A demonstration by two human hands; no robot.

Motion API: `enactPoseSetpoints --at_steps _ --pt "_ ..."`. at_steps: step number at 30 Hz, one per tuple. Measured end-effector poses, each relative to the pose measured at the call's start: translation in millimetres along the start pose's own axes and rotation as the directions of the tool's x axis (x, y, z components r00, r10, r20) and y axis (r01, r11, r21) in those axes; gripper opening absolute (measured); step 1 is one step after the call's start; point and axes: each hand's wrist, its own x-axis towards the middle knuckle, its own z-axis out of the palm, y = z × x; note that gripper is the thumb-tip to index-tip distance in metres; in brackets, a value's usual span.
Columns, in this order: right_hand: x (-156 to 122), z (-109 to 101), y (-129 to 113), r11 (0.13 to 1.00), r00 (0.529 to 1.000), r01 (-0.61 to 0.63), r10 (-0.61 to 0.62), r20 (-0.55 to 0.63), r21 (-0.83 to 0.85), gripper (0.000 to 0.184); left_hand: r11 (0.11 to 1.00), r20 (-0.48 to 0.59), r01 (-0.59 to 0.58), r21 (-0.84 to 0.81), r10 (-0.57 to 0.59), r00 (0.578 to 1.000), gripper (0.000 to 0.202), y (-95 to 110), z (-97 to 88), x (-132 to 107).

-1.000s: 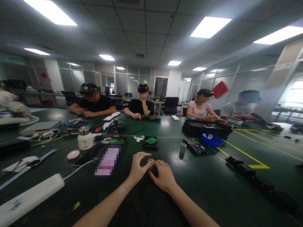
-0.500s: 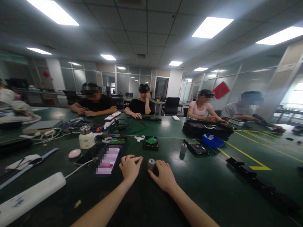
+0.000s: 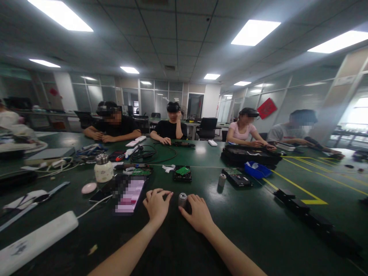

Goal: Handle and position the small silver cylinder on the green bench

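Note:
A small grey metal cylinder (image 3: 182,200) stands upright on the green tabletop, with a hole in its top. My right hand (image 3: 199,211) is at its right side, thumb against its lower front and fingers curled at its side. To the left of the cylinder, apart from it, my left hand (image 3: 156,205) rests low over the table. Its thumb and index fingertip come together; anything between them is too small to make out. Another similar cylinder (image 3: 221,180) stands farther off to the right.
Beyond the hands lie a hard drive (image 3: 183,174) with a green board and another drive (image 3: 238,178). A blue tray (image 3: 258,171) is at the right. Left are a phone (image 3: 130,196), a cream bottle (image 3: 104,169) and a white power strip (image 3: 40,241). Several people sit across the table.
The whole view has shifted very slightly. Both hands and the cylinder keep practically the same places relative to each other.

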Motion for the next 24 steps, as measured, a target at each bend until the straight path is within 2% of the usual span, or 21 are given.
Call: enactPoseSetpoints --at_steps 4,6,8,14,17,19,21,24 --pt "0.3 1.7 0.7 1.0 1.0 0.004 -0.004 -0.005 -0.002 0.022 0.962 -0.103 -0.209 -0.177 0.193 0.976 0.01 9.6 -3.7 2.7" --pt "0.1 2.7 1.6 1.0 1.0 0.011 -0.011 -0.007 0.004 0.023 0.923 -0.106 -0.308 -0.229 0.291 0.951 0.01 14.2 -4.2 1.4" --pt "-0.1 3.4 2.5 1.0 1.0 0.015 -0.015 -0.011 0.008 0.023 0.898 -0.082 -0.353 -0.262 0.344 0.935 0.012 17.5 -4.2 -0.7" --pt "-0.2 2.1 1.8 1.0 1.0 0.014 -0.014 -0.005 0.011 0.023 0.895 -0.014 -0.35 -0.278 0.36 0.933 0.012 19.1 -4.3 -2.7" --pt "-0.6 0.1 0.2 0.999 1.0 0.004 -0.005 0.004 0.032 0.024 0.892 -0.009 -0.334 -0.305 0.348 0.937 0.021 17.2 -2.7 -2.9" --pt "-1.0 -0.8 0.3 0.997 1.0 0.016 -0.016 -0.01 0.081 0.027 0.892 -0.032 -0.294 -0.344 0.302 0.953 0.042 14.6 -0.1 -3.4" --pt "-1.3 -1.0 1.8 0.986 0.998 0.044 -0.035 -0.06 0.161 0.041 0.879 -0.014 -0.255 -0.403 0.273 0.962 0.069 11.1 3.2 -4.0" --pt "-1.4 -0.9 5.1 0.956 0.984 0.094 -0.047 -0.172 0.279 0.062 0.831 0.129 -0.23 -0.506 0.336 0.933 0.089 7.0 7.1 -4.6"
